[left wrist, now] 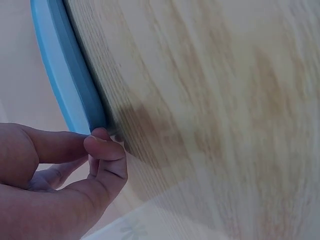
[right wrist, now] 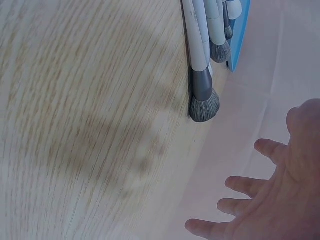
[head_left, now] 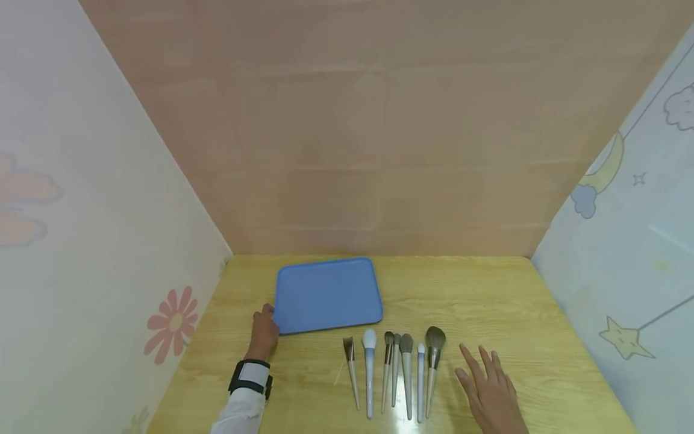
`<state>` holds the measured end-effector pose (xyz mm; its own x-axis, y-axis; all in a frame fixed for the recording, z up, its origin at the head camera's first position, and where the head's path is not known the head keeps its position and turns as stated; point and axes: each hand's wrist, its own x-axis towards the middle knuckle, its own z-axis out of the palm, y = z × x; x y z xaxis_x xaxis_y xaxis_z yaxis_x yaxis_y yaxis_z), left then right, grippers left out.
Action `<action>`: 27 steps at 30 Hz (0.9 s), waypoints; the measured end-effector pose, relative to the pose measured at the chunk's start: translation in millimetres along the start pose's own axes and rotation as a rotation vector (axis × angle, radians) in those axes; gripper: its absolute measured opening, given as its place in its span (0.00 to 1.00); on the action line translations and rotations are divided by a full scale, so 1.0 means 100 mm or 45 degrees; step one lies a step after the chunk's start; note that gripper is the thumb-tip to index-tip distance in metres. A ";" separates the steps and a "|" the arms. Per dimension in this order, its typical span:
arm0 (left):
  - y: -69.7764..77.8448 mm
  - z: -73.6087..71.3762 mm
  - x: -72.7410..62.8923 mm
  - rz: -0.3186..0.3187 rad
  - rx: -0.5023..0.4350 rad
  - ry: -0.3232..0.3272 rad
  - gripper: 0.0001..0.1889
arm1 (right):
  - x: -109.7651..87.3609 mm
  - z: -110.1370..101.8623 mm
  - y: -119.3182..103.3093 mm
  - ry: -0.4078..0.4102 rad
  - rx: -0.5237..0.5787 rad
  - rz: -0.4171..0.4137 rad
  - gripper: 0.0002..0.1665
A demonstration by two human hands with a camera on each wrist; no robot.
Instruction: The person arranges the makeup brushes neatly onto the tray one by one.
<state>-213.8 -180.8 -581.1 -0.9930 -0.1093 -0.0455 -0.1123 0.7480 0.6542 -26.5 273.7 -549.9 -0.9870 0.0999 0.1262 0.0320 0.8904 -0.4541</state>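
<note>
My left hand is at the near left corner of a blue tray. In the left wrist view its thumb and curled fingers pinch the tray's rim. The tray lies slightly turned on the table. Right of its front edge, several makeup brushes lie in a row, bristles pointing away from me. The rightmost is a large dark-bristled brush; a white-bristled brush lies further left. My right hand, fingers spread and holding nothing, hovers right of the row.
The wooden table meets a brown back wall. Side walls stand left and right, the left with a printed flower, the right with a star. A thin pale stick lies beside the leftmost brush.
</note>
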 end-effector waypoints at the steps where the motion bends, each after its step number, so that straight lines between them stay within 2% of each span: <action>1: 0.01 0.00 0.01 0.009 0.003 0.006 0.20 | 0.00 0.00 0.00 0.004 0.002 -0.001 0.32; 8: 0.06 0.03 0.04 -0.007 -0.032 -0.006 0.21 | -0.01 -0.01 0.02 0.022 -0.026 -0.011 0.32; 16: 0.12 0.08 0.04 0.016 -0.015 0.007 0.21 | -0.02 -0.04 0.01 0.039 -0.028 -0.020 0.31; 23: 0.14 0.15 0.03 0.012 -0.017 -0.004 0.21 | -0.01 -0.02 0.01 -0.028 -0.003 0.010 0.32; 27: 0.16 0.18 0.05 0.014 -0.014 -0.006 0.20 | 0.00 -0.01 0.02 -0.031 -0.013 0.008 0.32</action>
<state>-221.0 -157.5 -584.3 -0.9943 -0.0982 -0.0417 -0.1011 0.7417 0.6630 -26.5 275.7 -550.0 -0.9903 0.0948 0.1014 0.0400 0.8943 -0.4457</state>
